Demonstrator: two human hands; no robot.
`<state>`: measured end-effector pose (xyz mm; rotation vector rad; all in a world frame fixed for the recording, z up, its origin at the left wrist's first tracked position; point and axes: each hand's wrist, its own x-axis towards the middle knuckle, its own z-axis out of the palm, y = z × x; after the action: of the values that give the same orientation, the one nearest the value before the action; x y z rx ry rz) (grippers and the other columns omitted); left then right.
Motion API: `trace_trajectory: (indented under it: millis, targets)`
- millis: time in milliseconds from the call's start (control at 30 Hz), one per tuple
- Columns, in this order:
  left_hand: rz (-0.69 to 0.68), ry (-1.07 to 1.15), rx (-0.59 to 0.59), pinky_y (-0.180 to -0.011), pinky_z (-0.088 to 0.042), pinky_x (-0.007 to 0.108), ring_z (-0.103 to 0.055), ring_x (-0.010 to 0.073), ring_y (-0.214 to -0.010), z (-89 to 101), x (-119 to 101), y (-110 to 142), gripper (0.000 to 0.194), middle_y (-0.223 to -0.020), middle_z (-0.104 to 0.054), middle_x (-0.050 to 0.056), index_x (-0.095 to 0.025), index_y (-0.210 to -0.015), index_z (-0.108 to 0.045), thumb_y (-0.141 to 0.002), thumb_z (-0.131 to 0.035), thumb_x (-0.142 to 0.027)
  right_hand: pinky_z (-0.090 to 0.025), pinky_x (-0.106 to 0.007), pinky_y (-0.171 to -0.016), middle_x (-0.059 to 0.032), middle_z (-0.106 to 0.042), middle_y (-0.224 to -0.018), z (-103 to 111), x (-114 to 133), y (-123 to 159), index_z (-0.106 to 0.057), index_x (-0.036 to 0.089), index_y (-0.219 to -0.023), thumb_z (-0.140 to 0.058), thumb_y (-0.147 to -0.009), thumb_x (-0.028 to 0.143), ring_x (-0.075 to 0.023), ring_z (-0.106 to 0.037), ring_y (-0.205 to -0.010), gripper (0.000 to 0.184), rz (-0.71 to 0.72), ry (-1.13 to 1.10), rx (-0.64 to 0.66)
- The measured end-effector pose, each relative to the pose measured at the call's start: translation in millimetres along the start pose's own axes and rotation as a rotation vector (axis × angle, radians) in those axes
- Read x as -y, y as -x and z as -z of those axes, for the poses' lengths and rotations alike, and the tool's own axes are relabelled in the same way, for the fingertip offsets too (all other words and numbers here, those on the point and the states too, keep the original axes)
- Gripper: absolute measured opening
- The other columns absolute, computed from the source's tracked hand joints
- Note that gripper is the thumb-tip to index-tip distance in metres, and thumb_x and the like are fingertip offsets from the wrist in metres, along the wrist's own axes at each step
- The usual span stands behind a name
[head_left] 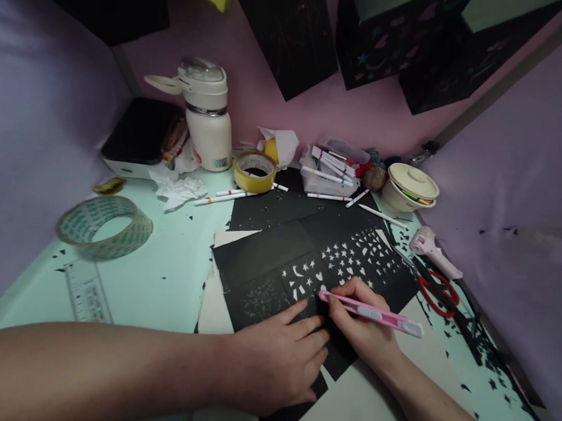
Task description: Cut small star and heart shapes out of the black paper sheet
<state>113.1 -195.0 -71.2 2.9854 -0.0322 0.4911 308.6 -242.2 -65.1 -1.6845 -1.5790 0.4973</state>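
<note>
A sheet of black paper (265,256) lies on white board, with stars, hearts, a crescent moon and other small shapes cut out of it. My left hand (284,350) rests flat on the paper's lower part, fingers spread. In my right hand (364,320) is a pink utility knife (373,313), gripped like a pen. Its front end points at the paper beside the cut-out shapes, just beyond my left fingertips. The blade itself is too small to make out. Faint pale drawing marks show on the paper left of the cut-outs.
Behind stand a white bottle (210,135), a yellow tape roll (254,173), and a plastic box (329,176) of white markers. A large tape roll (104,228) and a clear ruler (87,292) lie left. Red-handled scissors (438,295) and black scraps lie right. Black boxes (289,38) hang above.
</note>
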Motion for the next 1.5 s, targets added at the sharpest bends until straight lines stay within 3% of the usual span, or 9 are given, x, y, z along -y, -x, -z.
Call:
trace_trajectory:
  millis: [267, 600, 833, 967, 1067, 1300, 1500]
  targets:
    - [0.007, -0.002, -0.014, -0.112, -0.026, 0.046, -0.052, 0.0255, -0.120, -0.3, -0.5, -0.1, 0.044, -0.125, -0.061, 0.011, -0.011, -0.119, -0.061, -0.095, -0.040, -0.043, -0.045, -0.019, -0.049, 0.0028, -0.063, -0.058, -1.5, 1.4, -0.9, -0.058, 0.019, -0.069, -0.061, -0.081, 0.020, -0.0105, -0.058, -0.048, 0.012, 0.019, -0.015, -0.010]
    - [0.008, -0.008, -0.003, -0.111, -0.027, 0.047, -0.051, 0.0265, -0.121, 0.3, -0.2, 0.5, 0.045, -0.126, -0.061, 0.012, -0.011, -0.119, -0.060, -0.096, -0.038, -0.043, -0.038, -0.019, -0.044, 0.0050, -0.055, -0.053, -2.4, 0.2, 1.3, -0.054, 0.020, -0.067, -0.062, -0.082, 0.024, -0.0083, -0.047, -0.043, 0.018, -0.034, -0.087, 0.054]
    - [0.000, 0.001, -0.009, -0.111, -0.028, 0.046, -0.051, 0.0261, -0.121, -0.9, -0.3, 1.0, 0.044, -0.128, -0.060, 0.012, -0.012, -0.118, -0.061, -0.096, -0.037, -0.042, -0.043, -0.021, -0.052, 0.0019, -0.061, -0.061, 6.6, -1.3, -2.2, -0.061, 0.020, -0.072, -0.064, -0.082, 0.028, -0.0115, -0.055, -0.054, 0.014, -0.202, -0.173, 0.058]
    - [-0.024, 0.012, -0.013, -0.110, -0.029, 0.045, -0.052, 0.0263, -0.121, -0.1, 0.9, 1.9, 0.045, -0.127, -0.061, 0.012, -0.012, -0.115, -0.062, -0.096, -0.038, -0.044, -0.047, -0.022, -0.063, -0.0007, -0.068, -0.081, 25.2, -2.5, -13.5, -0.069, 0.023, -0.089, -0.069, -0.081, 0.032, -0.0141, -0.061, -0.072, 0.012, -0.269, -0.280, 0.179]
    - [-0.041, 0.031, -0.015, -0.110, -0.030, 0.045, -0.054, 0.0264, -0.118, 2.5, 2.1, 0.7, 0.047, -0.124, -0.063, 0.012, -0.012, -0.111, -0.065, -0.094, -0.041, -0.050, -0.047, -0.023, -0.068, -0.0016, -0.069, -0.087, 36.1, -1.3, -26.0, -0.070, 0.022, -0.087, -0.070, -0.080, 0.030, -0.0152, -0.062, -0.079, 0.011, -0.237, -0.353, 0.299]
    - [-0.061, 0.070, -0.004, -0.108, -0.032, 0.046, -0.057, 0.0268, -0.114, 4.1, 3.9, -0.3, 0.049, -0.120, -0.065, 0.011, -0.012, -0.106, -0.067, -0.093, -0.042, -0.052, -0.040, -0.020, -0.055, 0.0010, -0.064, -0.072, 35.2, -5.2, -50.2, -0.066, 0.019, -0.078, -0.064, -0.074, 0.018, -0.0112, -0.054, -0.062, 0.005, -0.109, -0.272, 0.527]
    - [-0.072, 0.088, 0.011, -0.110, -0.029, 0.045, -0.054, 0.0262, -0.118, 0.9, 6.0, 0.7, 0.049, -0.123, -0.063, 0.011, -0.012, -0.108, -0.065, -0.096, -0.037, -0.049, -0.039, -0.021, -0.052, -0.0015, -0.067, -0.071, 32.2, -16.3, -48.7, -0.066, 0.017, -0.071, -0.062, -0.071, 0.018, -0.0117, -0.054, -0.060, 0.004, -0.125, -0.227, 0.582]
